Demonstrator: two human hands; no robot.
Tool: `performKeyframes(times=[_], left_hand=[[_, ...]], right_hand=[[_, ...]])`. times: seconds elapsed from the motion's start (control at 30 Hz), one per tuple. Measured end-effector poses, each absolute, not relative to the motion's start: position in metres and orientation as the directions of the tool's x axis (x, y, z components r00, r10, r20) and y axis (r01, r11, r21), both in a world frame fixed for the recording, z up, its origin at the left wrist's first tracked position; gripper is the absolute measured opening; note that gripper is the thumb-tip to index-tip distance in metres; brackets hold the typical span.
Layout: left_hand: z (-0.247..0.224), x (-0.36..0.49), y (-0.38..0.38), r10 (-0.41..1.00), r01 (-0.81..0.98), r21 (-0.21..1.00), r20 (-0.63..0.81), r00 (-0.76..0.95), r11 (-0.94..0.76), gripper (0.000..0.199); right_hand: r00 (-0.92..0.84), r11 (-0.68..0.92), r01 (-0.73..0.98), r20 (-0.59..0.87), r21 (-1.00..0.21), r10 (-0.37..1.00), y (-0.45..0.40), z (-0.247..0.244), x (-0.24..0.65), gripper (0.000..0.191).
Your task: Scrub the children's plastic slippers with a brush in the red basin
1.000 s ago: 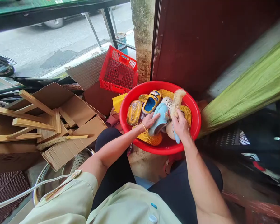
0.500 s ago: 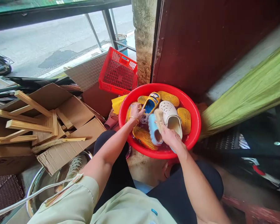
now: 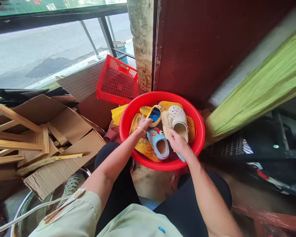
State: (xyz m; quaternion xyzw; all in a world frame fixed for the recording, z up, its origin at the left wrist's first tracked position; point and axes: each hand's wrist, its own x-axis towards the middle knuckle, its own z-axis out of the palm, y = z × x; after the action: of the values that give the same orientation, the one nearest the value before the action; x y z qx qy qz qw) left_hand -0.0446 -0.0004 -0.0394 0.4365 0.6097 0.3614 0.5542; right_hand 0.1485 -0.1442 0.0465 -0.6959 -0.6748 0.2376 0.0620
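A round red basin [image 3: 199, 141] holds several shoes and some water. My left hand [image 3: 145, 125] grips the heel edge of a small yellow clog [image 3: 155, 114] with a blue inside, at the basin's left. My right hand [image 3: 178, 142] is closed on a bristled brush [image 3: 166, 123], beside a white clog [image 3: 179, 118]. Between my hands lies a light blue clog [image 3: 158, 143] with a red decoration. Yellow soles [image 3: 145, 148] show around the other shoes.
A red crate [image 3: 117, 82] stands behind the basin, near a wall post. Cardboard [image 3: 66, 164] and a wooden stool [image 3: 27, 138] are at the left. A green cloth [image 3: 256, 89] hangs at the right. A metal bowl with a clog sits at lower left.
The yellow clog has tilted and shifted with my left hand. The light blue clog has turned, now showing its decoration. The view has swung slightly right.
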Motion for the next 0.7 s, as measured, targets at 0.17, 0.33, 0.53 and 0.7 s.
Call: performKeyframes(times=[0.17, 0.33, 0.53, 0.7], left_hand=[[-0.018, -0.067, -0.041, 0.991, 0.495, 0.866, -0.119, 0.062, 0.073, 0.041], [-0.007, -0.073, -0.080, 0.947, 0.793, 0.543, 0.016, 0.321, -0.277, 0.060], [-0.017, -0.061, -0.095, 0.873, 0.793, 0.439, -0.040, 0.486, -0.422, 0.059], [-0.025, -0.066, -0.076, 0.916, 0.847, 0.469, -0.168, 0.365, -0.251, 0.052]], right_hand=[[0.018, -0.030, 0.953, -0.041, -0.301, 0.999, -0.141, 0.047, 0.128, 0.058], [0.008, -0.029, 0.986, -0.127, -0.162, 0.992, -0.135, 0.049, 0.101, 0.059], [0.109, -0.164, 0.972, -0.298, -0.165, 0.948, -0.122, 0.051, 0.125, 0.056], [-0.021, -0.055, 0.977, -0.349, -0.205, 0.937, -0.138, 0.053, 0.108, 0.054]])
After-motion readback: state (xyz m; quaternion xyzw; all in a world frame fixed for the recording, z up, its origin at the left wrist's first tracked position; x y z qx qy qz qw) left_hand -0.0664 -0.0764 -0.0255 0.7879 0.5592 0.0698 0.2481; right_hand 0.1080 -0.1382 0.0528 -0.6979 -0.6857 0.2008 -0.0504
